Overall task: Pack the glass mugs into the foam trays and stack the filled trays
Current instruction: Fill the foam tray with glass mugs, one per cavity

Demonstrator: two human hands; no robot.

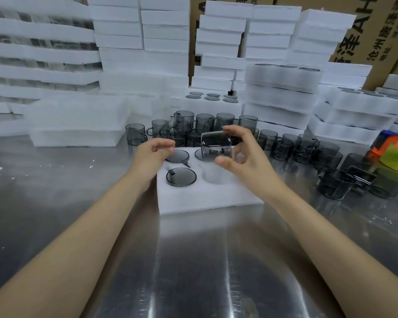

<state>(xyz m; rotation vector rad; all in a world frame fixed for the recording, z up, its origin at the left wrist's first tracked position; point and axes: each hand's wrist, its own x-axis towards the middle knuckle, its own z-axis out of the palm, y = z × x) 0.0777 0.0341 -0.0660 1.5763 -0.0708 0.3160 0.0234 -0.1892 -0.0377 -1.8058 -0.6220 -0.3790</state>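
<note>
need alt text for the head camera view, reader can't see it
A person's right hand holds a grey glass mug tilted above an empty pocket of a white foam tray on a steel table, while the left hand sits at the tray's left edge. Other pockets hold mugs; loose mugs and stacked foam trays stand behind.

Tray (pixel 207 198), centre: 1.
Seated mugs (pixel 181 176) in it: 3 seen, one half hidden.
Empty pocket (pixel 213 177): 1 seen.
Held mug (pixel 216 145), in right hand (pixel 244 157): 1.
Loose mugs (pixel 306 148), 12 to 3 o'clock: over a dozen, overlapping, exact count unclear.
Foam stacks (pixel 143 42), 10 to 2 o'clock: many, uncounted.
</note>
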